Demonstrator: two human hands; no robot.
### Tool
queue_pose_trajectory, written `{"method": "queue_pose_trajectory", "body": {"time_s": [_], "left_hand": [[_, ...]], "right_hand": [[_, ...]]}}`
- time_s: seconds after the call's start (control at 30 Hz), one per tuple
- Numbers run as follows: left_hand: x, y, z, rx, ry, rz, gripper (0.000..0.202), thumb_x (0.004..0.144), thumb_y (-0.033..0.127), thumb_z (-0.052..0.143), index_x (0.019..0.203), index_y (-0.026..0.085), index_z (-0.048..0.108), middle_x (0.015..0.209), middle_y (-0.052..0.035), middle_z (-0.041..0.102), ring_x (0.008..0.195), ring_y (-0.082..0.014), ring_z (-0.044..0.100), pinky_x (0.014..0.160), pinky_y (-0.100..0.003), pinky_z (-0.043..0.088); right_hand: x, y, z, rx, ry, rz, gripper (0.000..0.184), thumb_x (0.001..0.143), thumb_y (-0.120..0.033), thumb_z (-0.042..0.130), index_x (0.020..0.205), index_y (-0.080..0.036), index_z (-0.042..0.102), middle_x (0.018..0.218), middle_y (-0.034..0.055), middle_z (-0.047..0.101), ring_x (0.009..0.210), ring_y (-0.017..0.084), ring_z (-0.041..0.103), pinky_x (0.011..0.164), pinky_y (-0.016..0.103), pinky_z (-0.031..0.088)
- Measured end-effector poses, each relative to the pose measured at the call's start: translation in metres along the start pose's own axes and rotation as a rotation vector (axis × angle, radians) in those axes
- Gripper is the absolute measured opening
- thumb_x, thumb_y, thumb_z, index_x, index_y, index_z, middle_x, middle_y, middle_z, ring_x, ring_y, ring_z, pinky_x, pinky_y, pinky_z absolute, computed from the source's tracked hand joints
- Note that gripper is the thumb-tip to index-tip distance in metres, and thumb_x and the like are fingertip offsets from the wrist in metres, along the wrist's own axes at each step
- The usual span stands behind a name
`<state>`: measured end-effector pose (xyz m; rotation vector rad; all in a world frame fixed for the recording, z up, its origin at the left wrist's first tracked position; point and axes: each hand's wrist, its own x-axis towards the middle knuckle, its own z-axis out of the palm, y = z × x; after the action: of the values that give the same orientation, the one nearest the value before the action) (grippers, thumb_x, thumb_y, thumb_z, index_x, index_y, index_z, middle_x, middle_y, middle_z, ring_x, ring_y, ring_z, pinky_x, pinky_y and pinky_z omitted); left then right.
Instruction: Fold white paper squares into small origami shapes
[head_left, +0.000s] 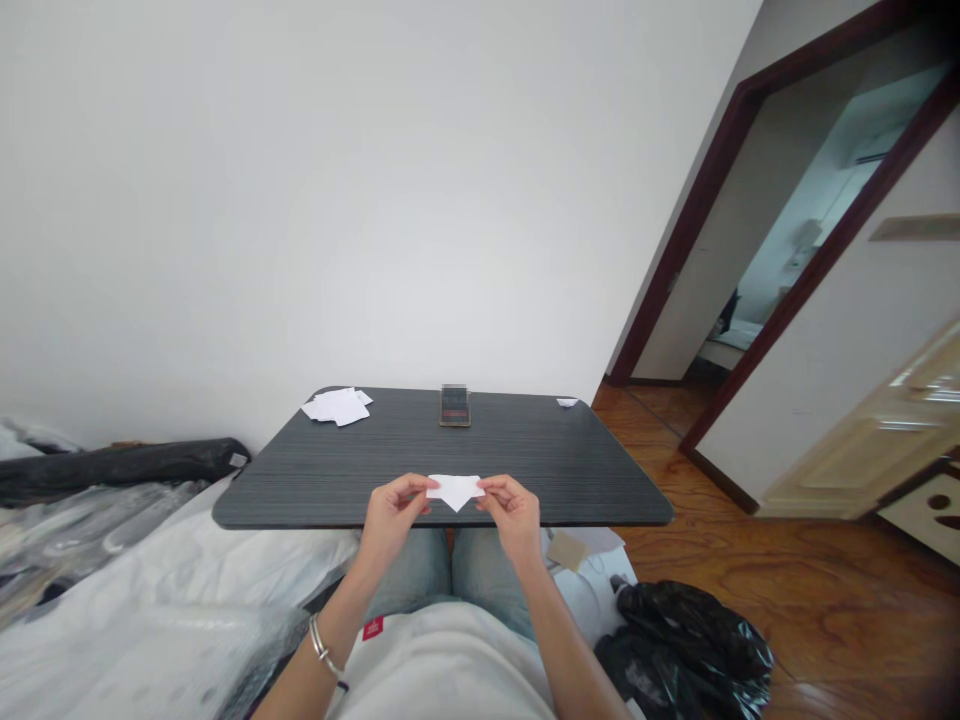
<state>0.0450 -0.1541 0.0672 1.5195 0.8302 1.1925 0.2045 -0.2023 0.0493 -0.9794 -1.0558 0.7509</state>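
Over the tabletop (540, 450), both hands (394, 518) (514, 518) with fingers (414, 486) pinching folded paper (454, 488); red tag (373, 628) illegible

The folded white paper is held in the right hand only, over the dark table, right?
Not quite: the head view shows both hands holding it. The folded white paper is pinched between the left hand on one side and the right hand on the other. It is over the dark table, as you said.
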Motion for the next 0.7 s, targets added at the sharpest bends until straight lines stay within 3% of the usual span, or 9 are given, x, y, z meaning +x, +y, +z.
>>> {"method": "queue_pose_trajectory", "body": {"time_s": [0.33,0.7], "left_hand": [[-0.0016,0.0008,-0.0014,0.052,-0.018,0.04,0.013,0.067,0.022,0.056,0.072,0.013,0.065,0.074,-0.0047,0.063,0.065,-0.0146,0.058,0.055,-0.021,0.047],[-0.0009,0.0025,-0.0038,0.074,-0.044,0.034,0.012,0.062,0.02,0.061,0.071,0.014,0.066,0.074,-0.0054,0.066,0.066,-0.0165,0.059,0.056,-0.022,0.047]], "right_hand": [[-0.0024,0.0031,-0.0019,-0.057,0.02,-0.089,0.006,0.071,-0.018,0.054,0.075,-0.017,0.059,0.069,0.0025,0.065,0.066,0.016,0.061,0.058,0.026,0.05],[-0.0026,0.0004,-0.0021,-0.087,0.037,-0.081,0.007,0.069,-0.021,0.055,0.073,-0.018,0.06,0.067,0.0029,0.065,0.064,0.017,0.061,0.058,0.027,0.049]]}}
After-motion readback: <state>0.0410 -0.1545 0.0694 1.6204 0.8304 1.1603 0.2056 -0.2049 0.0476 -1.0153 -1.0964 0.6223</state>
